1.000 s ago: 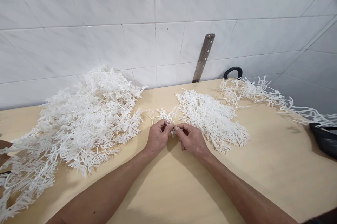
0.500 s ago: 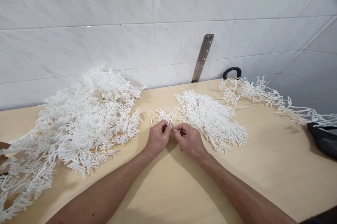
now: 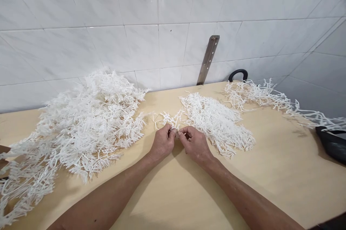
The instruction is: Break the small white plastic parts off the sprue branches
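Note:
My left hand [image 3: 163, 141] pinches a white branched plastic piece [image 3: 173, 118], whose thin twigs spread out beyond the fingertips. Right beside it, my right hand [image 3: 195, 144] is closed at thumb and forefinger, its tips almost touching the left ones; what it grips is too small to make out. A big heap of white branched pieces [image 3: 94, 125] lies to the left. Close to the right hand is a smaller, flatter pile of white strands [image 3: 216, 122].
More white branched strands [image 3: 259, 94] run along the back right to a black object [image 3: 332, 145] at the table's right. A black handle [image 3: 238, 73] and a metal bracket [image 3: 208, 60] stand by the tiled wall. The wooden table [image 3: 173, 194] carries everything.
The fingertips have shifted very slightly around the small piece. Both hands stay in nearly the same place, and the piles have not moved.

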A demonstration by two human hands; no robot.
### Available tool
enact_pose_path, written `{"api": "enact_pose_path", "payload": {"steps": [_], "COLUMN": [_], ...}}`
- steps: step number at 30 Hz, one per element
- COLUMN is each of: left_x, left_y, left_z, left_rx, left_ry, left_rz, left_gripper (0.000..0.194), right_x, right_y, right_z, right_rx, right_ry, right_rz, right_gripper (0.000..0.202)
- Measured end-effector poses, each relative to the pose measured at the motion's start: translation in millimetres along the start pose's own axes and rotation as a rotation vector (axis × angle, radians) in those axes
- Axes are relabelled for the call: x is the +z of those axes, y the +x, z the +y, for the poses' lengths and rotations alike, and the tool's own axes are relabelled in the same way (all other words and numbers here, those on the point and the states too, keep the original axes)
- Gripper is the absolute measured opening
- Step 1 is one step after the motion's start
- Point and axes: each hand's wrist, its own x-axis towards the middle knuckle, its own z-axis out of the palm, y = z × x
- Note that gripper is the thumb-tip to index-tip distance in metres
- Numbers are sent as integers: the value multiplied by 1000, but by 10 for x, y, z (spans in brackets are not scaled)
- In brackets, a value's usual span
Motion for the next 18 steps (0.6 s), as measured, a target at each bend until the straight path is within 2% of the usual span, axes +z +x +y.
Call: {"api": "enact_pose_path", "payload": {"steps": [6,18], "left_x": [-35,-24], "left_y": [7,-2], "left_z": [13,-11], "left_rx": [4,24], "left_ry": [-23,-94], "left_rz": [-76,-95], "left_gripper": [32,30], "right_x": [-41,-87], "right_y": [4,-4], "right_z": [-25,2], "right_rx": [14,82], "right_ry": [-23,3], "right_rz": [4,-40], "right_gripper": [23,29]}}
